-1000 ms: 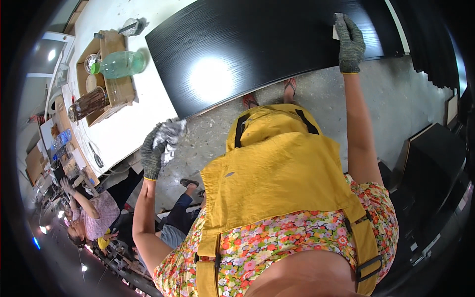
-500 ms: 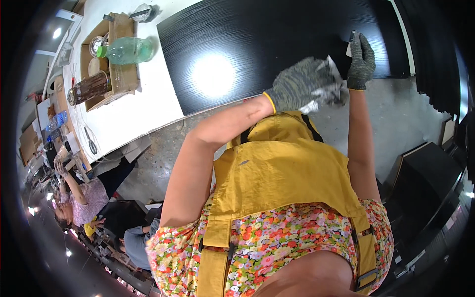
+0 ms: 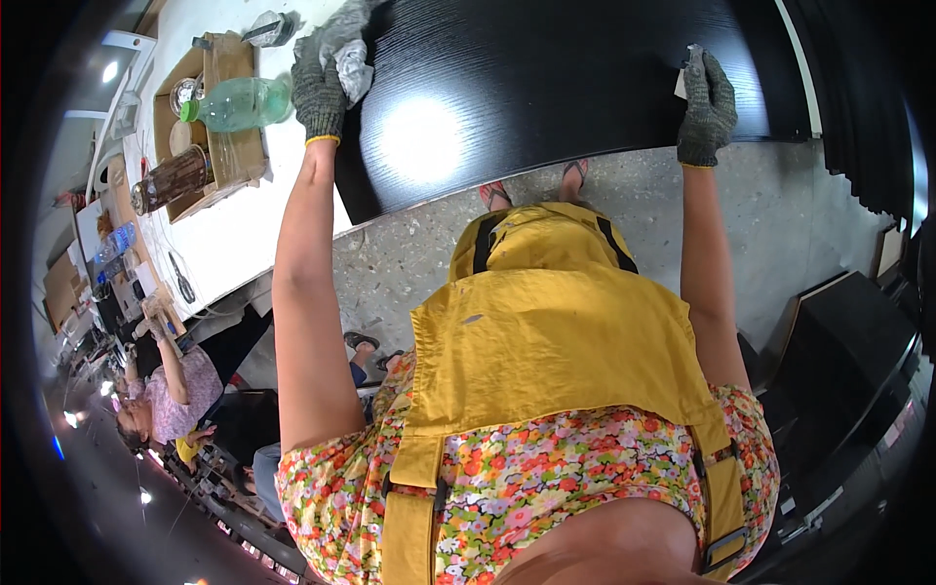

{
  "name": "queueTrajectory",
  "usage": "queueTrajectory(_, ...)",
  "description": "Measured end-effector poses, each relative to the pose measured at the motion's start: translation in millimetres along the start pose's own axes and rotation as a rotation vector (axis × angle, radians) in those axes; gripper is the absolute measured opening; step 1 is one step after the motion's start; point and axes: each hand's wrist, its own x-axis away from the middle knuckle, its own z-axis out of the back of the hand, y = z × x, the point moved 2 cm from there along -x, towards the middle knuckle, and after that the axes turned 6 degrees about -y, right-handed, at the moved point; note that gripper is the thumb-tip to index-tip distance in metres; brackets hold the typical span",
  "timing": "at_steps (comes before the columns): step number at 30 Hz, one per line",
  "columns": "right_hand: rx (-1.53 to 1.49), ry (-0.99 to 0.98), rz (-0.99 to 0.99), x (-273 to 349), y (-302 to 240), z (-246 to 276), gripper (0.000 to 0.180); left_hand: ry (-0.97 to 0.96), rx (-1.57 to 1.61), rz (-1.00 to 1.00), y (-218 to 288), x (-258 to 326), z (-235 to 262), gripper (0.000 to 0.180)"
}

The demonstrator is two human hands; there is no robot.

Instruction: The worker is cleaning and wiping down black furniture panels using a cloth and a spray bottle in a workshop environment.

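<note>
Large black panel, wood-grain face, glossy under a lamp glare, lying flat on the white desk with its near edge overhanging toward the floor. Left hand, grey knit glove, at the panel's left edge, fingers closed on a crumpled grey rag pressed against that edge. Right hand, same glove, on the panel's right portion near its front edge, fingers curled over a small pale block; kind of block not discernible. Left of the panel: green plastic bottle lying in an open cardboard box, dark jar beside it. Judged step: wiping or rubbing down the panel face, both hands engaged. Next move likely calls for even strokes across the face, panel kept steady on the desk.
</note>
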Motion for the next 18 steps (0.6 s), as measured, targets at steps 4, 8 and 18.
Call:
queueTrajectory(4, -0.116, -0.007, -0.003, 7.1, -23.2, -12.9, 0.026, -0.085, -0.242, -0.288, 97.0, 38.1, -3.5, 0.062)
queueTrajectory(8, 0.136, 0.018, -0.057, 10.4, -25.7, -2.1, 0.03, -0.254, 0.239, -0.581, 260.8, 151.6, 4.8, 0.062)
queueTrajectory(18, 0.058, -0.024, -0.018, 10.2, -28.5, -6.7, 0.03, -0.02, 0.288, 0.096, 101.9, 213.8, 96.0, 0.054)
